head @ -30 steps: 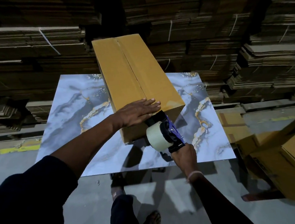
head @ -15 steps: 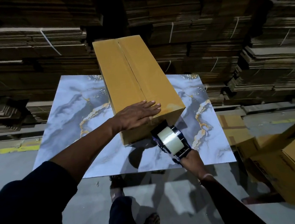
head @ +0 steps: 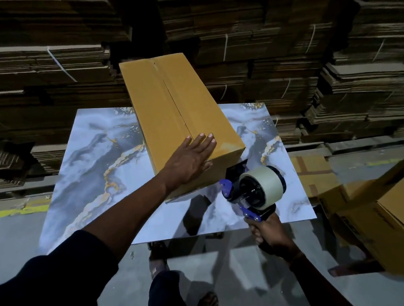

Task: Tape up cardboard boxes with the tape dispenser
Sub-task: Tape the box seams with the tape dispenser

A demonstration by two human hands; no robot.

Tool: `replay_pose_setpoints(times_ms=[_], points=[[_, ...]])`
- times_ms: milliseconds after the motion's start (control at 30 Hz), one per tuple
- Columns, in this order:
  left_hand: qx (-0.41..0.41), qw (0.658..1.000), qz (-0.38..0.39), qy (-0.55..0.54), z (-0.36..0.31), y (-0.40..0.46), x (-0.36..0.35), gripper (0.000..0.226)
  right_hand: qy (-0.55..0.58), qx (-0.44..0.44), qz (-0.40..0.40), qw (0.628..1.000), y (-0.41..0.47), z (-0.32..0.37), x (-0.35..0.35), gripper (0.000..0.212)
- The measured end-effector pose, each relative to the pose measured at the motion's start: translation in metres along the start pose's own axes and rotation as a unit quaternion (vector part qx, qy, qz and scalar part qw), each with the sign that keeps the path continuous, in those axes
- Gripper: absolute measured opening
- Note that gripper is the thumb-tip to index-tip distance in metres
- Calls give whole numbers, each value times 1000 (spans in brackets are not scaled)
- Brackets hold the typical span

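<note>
The cardboard box [head: 181, 120] sits mid-table, poking past the far edge. The left hand [head: 189, 159] presses flat on top. The right hand [head: 270, 234] grips the tape dispenser [head: 254, 192] near the box's front corner. Tape might go crooked if the box slides.

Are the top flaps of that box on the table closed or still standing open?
Closed. The cardboard box has both top flaps lying flat, meeting along a centre seam, and the left hand lies on them. Whether tape covers the seam, I cannot tell.
</note>
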State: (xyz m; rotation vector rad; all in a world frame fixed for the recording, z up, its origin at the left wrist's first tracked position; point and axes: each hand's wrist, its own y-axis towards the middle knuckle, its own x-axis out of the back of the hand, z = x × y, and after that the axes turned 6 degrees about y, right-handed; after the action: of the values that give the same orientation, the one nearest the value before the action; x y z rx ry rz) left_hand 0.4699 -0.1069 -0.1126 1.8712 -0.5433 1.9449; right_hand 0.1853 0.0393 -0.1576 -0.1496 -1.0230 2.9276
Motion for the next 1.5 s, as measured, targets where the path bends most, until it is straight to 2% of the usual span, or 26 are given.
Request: replay_pose_setpoints(times_ms=[167,267,400,633,800,933,1100,1300,1500], points=[[4,1000,1,17,-3,0,-1,69,47,6,13,999,-3,13,-5,27],[18,999,10,34,-7,-1,1,79,63,9,13,998,-3,20,-9,28],[37,999,-22,4,-11,-4,2,85,64,14,15,998,-2,25,-14,31],[39,998,15,39,-17,4,4,71,63,15,25,998,-5,30,-18,39],[32,998,32,43,-16,3,4,95,75,24,20,997,-10,41,-22,41],[-7,1000,3,-25,-6,-2,2,103,99,21,31,994,-7,54,-26,42],[48,997,4,-64,10,-6,7,106,100,29,44,994,-1,88,-47,40],[67,995,-8,-67,41,6,2,83,68,46,76,994,26,134,-81,37],[108,992,-14,-64,80,40,1,85,43,50,86,994,59,174,-111,40]])
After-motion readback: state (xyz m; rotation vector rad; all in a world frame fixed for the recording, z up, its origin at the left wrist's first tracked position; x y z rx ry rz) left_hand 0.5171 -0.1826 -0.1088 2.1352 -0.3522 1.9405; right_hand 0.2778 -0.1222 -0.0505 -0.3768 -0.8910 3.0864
